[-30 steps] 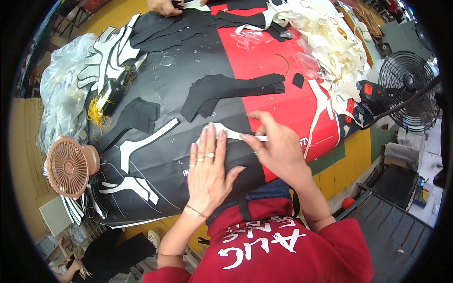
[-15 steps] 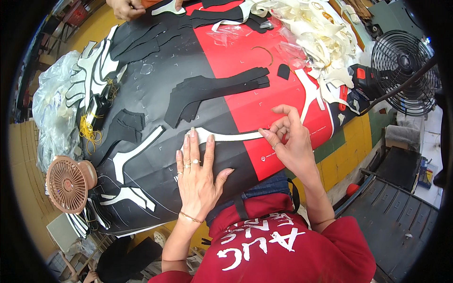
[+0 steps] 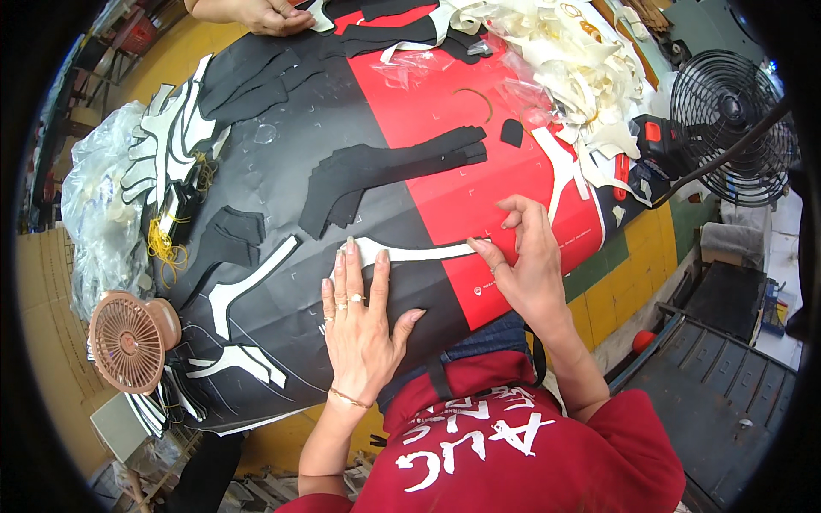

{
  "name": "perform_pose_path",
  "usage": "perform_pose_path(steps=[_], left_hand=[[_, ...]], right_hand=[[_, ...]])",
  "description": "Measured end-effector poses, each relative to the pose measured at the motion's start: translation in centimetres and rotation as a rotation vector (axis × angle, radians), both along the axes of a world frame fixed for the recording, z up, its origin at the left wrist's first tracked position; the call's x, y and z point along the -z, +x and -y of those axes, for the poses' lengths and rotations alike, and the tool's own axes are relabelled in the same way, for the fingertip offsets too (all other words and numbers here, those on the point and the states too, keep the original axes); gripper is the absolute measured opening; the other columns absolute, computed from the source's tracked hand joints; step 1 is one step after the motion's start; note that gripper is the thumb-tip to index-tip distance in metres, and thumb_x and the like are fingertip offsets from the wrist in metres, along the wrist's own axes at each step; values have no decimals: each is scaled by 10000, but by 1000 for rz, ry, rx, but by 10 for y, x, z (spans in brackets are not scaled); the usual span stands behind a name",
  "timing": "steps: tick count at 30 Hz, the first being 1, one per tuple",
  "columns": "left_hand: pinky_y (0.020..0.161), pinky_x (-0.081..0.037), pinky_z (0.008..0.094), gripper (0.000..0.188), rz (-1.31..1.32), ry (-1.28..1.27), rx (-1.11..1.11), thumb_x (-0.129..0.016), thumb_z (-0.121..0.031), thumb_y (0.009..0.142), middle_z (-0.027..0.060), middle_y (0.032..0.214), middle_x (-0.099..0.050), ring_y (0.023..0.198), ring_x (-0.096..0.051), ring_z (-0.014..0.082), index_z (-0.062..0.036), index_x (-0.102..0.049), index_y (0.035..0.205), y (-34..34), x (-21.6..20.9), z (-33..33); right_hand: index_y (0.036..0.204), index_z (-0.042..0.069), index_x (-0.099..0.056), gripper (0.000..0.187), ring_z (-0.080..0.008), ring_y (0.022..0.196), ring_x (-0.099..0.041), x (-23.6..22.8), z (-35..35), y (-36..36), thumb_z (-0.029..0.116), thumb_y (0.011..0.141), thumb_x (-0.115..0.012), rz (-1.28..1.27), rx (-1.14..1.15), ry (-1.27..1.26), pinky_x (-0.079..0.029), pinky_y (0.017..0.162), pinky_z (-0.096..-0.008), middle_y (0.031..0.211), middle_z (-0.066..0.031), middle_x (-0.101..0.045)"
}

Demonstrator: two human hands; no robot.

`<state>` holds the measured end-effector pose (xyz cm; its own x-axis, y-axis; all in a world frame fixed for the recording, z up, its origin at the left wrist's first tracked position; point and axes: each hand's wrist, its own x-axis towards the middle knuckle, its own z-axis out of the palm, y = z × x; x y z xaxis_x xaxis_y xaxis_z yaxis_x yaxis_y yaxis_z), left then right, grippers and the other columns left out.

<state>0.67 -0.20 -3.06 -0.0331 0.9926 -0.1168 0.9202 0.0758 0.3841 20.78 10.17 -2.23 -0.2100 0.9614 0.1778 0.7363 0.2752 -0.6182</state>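
A curved white cut piece point(image 3: 419, 254) with a thin black edge lies on the black-and-red sheet covering the table. My left hand point(image 3: 359, 329) rests flat on the piece's wide left end, fingers stretched out; that end is partly hidden under it. My right hand point(image 3: 526, 265) pinches the narrow right tip between thumb and forefinger, its other fingers curled loosely above. Left of my hands lie a similar white cut piece point(image 3: 250, 285) and a small stack of forked white pieces point(image 3: 239, 363). Beyond them sits a stack of black cut pieces point(image 3: 351, 178).
At the left are a pink fan point(image 3: 128, 342), clear plastic bags point(image 3: 103, 205) and a white pile of cut pieces point(image 3: 158, 141). Cream scraps point(image 3: 581, 68) and a black fan point(image 3: 727, 128) are at the right. Another person's hand point(image 3: 274, 15) works at the far edge.
My hands keep almost the same place on the white piece, with only a slight shift of the right fingers. The other person's hand has moved right and a little nearer the white piece there.
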Motion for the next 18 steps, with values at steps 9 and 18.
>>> perform_pose_path(steps=[9, 18], left_hand=[[1145, -291, 513, 748, -20, 84, 2, -664, -484, 888, 214, 1590, -302, 1449, -327, 387, -109, -441, 1496, -1, 1, 1], [1008, -386, 431, 590, 92, 269, -271, -802, -242, 798, 162, 1344, -523, 1211, -500, 354, -50, -573, 1307, -18, -3, 20]], right_hand=[[1155, 11, -584, 289, -269, 733, -591, -4, 1, 8, -1, 885, -687, -172, 104, -296, -501, 671, -385, 833, -116, -546], [1051, -4, -667, 161, -188, 718, -570, -12, 21, 8, 44, 899, -692, -87, -78, -47, -492, 672, -330, 923, -107, -622]])
